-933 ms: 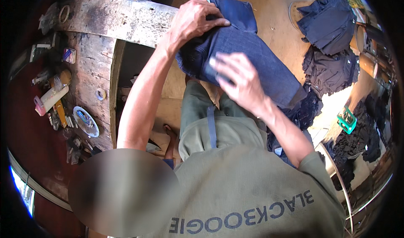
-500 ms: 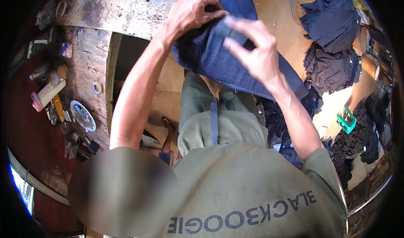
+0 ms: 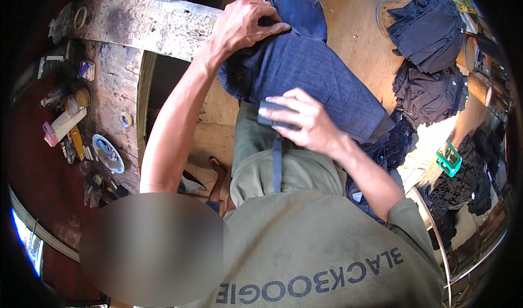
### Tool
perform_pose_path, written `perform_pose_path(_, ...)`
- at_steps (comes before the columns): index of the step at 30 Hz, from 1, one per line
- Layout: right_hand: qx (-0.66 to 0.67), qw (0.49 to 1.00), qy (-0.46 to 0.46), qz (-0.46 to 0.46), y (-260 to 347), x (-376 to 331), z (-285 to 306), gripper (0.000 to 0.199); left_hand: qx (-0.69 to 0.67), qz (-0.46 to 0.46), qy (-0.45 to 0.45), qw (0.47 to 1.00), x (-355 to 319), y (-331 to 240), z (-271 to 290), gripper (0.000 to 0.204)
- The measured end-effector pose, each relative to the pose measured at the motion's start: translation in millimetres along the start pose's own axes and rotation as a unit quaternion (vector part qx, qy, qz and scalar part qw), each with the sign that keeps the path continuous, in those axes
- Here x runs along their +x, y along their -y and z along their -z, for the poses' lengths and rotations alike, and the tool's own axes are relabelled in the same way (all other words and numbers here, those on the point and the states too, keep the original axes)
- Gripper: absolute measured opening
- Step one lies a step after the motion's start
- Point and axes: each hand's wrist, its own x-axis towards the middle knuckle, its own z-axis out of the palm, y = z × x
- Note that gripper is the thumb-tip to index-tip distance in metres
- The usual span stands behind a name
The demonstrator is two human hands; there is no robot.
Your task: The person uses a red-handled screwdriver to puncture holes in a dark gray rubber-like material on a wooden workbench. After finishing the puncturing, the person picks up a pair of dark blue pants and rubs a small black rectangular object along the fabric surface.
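Note:
Dark blue denim jeans [image 3: 327, 73] lie over the end of a worn wooden board [image 3: 141, 25] and hang off toward the right. At the board's end my left hand [image 3: 248, 25] grips the denim, its thumb stretched along the cloth and its fingers bent. My right hand [image 3: 305, 118] is closed round a small dark grey rectangular block [image 3: 267, 121]. Hand and block are just below the near edge of the denim, in front of my lap. Whether the block touches the cloth is hard to tell.
At the left, a plank surface bears a round dish [image 3: 108, 153], a tape roll [image 3: 126, 119] and small tools. Piles of dark garments [image 3: 430, 30] lie on the right, beside a green plastic stool [image 3: 449, 159]. Another person's foot [image 3: 217, 165] shows below the board.
My right hand has drawn the block down toward me, off the denim beside my left hand. My left hand stays on the cloth, its thumb now straighter.

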Motion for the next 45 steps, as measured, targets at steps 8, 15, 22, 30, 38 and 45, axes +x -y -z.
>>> perform_pose_path(8, -0.087, 0.996, 0.003, -0.006, -7.9, -12.3, -4.7, 0.051, 0.004, 0.020, 0.006, 1.000, -0.1, -1.9, -0.1, 0.046)
perform_pose_path(15, -0.176, 0.980, -0.092, -0.007, -16.5, -5.5, 6.9, 0.049, -0.025, 0.043, 0.024, 0.998, 1.7, -4.2, 1.0, 0.039)
perform_pose_path(22, -0.100, 0.986, -0.121, -0.049, -17.1, -3.6, 19.3, 0.047, -0.006, 0.058, 0.003, 0.998, 0.7, -7.4, -0.6, 0.038)
perform_pose_path(30, -0.093, 0.980, -0.160, -0.079, -9.6, 5.7, 33.0, 0.041, 0.009, 0.079, 0.028, 0.996, 5.0, -10.3, 2.1, 0.038)
perform_pose_path(38, -0.010, 0.995, -0.095, -0.008, -3.0, -1.9, 29.4, 0.041, 0.020, 0.073, 0.021, 0.997, 5.4, -11.3, -0.3, 0.038)
perform_pose_path(45, -0.018, 0.999, 0.022, -0.019, 4.0, -25.2, 11.9, 0.045, 0.009, 0.073, 0.037, 0.997, 5.4, -10.1, -0.6, 0.039)
